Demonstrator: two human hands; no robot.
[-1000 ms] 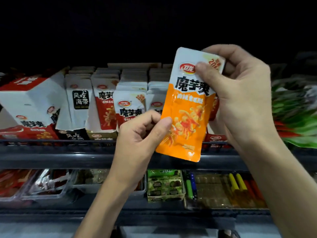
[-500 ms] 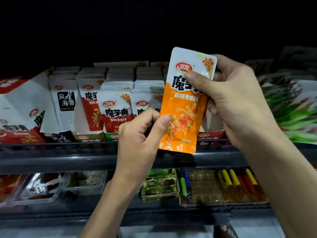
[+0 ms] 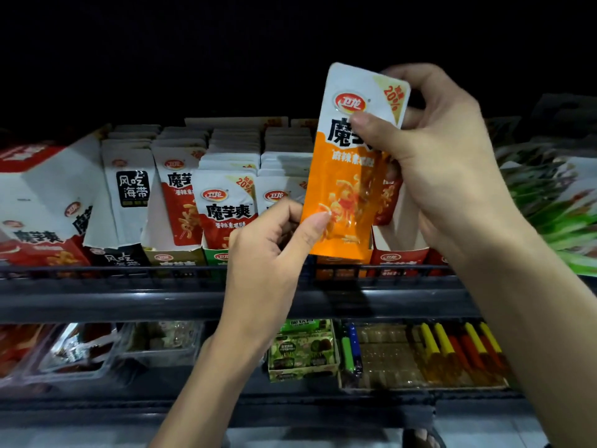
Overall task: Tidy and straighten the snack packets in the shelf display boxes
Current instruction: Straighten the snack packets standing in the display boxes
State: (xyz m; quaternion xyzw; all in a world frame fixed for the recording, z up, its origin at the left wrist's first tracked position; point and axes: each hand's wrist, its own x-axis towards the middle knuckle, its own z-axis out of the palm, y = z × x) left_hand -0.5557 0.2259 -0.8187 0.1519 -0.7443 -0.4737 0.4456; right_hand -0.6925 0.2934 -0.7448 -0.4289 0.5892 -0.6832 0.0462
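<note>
Right hand [image 3: 442,163]: grips the top of the orange konjac snack packet [image 3: 342,176], thumb across the printed front, other fingers curled behind the top edge.
Left hand [image 3: 268,250]: pinches the packet's lower left edge between thumb and forefinger.
Change over the last second: the packet was leaning with its top to the right and its bottom edge lay across the front rail [image 3: 161,279] of the upper shelf. It now stands closer to upright, and its bottom edge is above the rail, level with the top of the orange display box [image 3: 339,270].
Meaning for task: judged as lining up for insertion. The packet is not yet in a box and both hands are needed to steer it.
Packet look: white top band with a red oval logo and a 20% corner flag, orange body, glossy film, flat and uncreased, bottom seal intact.
Packet place: in the air, front face to the camera, at the upper shelf's front edge, right of middle.
Neighbours: rows of red konjac packets [image 3: 227,205] stand upright in boxes to the left. A red display box [image 3: 399,257] sits just beside the orange one, to the right.
Lower shelf: green carton [image 3: 303,350] and clear trays, dim.
</note>
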